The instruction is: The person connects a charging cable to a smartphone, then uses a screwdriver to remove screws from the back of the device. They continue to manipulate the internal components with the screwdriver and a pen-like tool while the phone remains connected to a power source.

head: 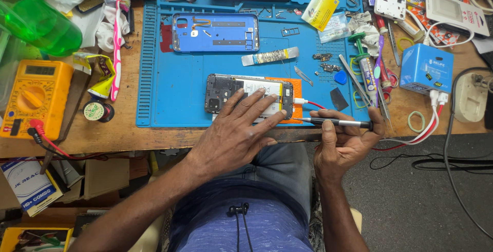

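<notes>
An opened phone with its back removed lies on the blue work mat, battery and circuit boards showing, a white cable plugged into its right end. My left hand rests flat on it, fingers spread over the battery. My right hand grips a thin black-and-silver screwdriver held level, its tip pointing left toward the phone's lower right corner. A blue phone back frame lies higher on the mat.
A yellow multimeter with red lead sits at left beside a green bottle and a toothbrush. A blue power box, tweezers, tools, small parts and other phones crowd the right and back. Cables hang off the bench's right edge.
</notes>
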